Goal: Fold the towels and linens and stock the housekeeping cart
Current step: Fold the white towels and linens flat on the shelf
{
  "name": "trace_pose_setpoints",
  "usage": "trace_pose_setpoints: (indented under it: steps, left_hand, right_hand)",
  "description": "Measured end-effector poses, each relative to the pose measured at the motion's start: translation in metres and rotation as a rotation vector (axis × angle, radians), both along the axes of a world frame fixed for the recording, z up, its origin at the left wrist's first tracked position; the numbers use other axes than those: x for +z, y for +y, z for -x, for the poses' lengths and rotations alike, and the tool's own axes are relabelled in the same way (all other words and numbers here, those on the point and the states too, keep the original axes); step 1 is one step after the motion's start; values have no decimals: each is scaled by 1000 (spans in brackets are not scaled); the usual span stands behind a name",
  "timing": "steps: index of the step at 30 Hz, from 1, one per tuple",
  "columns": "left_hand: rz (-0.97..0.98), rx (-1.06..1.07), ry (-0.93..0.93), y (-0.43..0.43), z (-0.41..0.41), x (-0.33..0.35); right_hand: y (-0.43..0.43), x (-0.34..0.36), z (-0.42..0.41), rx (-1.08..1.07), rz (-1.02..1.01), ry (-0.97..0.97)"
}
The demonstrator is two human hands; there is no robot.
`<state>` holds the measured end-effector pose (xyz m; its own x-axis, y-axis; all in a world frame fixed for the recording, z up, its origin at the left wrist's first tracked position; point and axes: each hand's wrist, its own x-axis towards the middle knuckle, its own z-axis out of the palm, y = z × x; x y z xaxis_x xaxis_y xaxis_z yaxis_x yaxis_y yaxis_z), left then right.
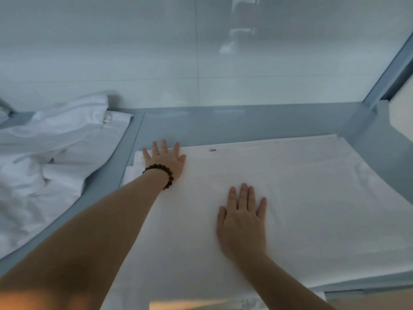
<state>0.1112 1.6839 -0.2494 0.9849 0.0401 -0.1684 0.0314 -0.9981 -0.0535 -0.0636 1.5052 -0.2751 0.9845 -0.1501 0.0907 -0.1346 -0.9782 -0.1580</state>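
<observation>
Left hand [164,159]: fingers straight and spread, palm flat on the far-left corner of the folded linen [312,198]. It holds nothing; a bead bracelet [163,173] sits at the wrist.

Right hand [242,218]: also flat, fingers straight and close together, pressing near the middle of the same linen. No pinch or curl on either hand.

Location: the folded linen lies on a grey surface [245,121], with its far edge parallel to the pale wall panel [156,52]. Layered edges show at the left and far sides, so it is several plies thick. A small tag [212,150] shows near the far edge.

A loose heap of crumpled linen [55,157] lies to the left, past a raised grey divider [134,148], apart from the folded piece.

Handling, judged:
- The fabric is thin, soft and limp, light per ply, with no stiffness of its own.
- Plies will likely slide over each other if dragged by one corner.
- It is best taken along a folded edge or at two corners together, or lifted with both palms underneath, so that the stack keeps its shape.
- Not fragile, but creases easily.
</observation>
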Motion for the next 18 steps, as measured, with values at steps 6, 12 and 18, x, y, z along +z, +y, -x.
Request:
trace_pose_setpoints:
  steps: [6, 12, 18]
  left_hand:
    - [291, -142, -135, -96, 78, 0]
    - [225, -160, -46, -177, 117, -14]
    - [165, -154, -120, -177, 115, -29]
  right_hand:
    - [-15, 13, -4, 96, -338, -66]
    - [-122, 42, -31, -10, -576, -187]
    - [-151, 38, -83, 332, -250, -2]
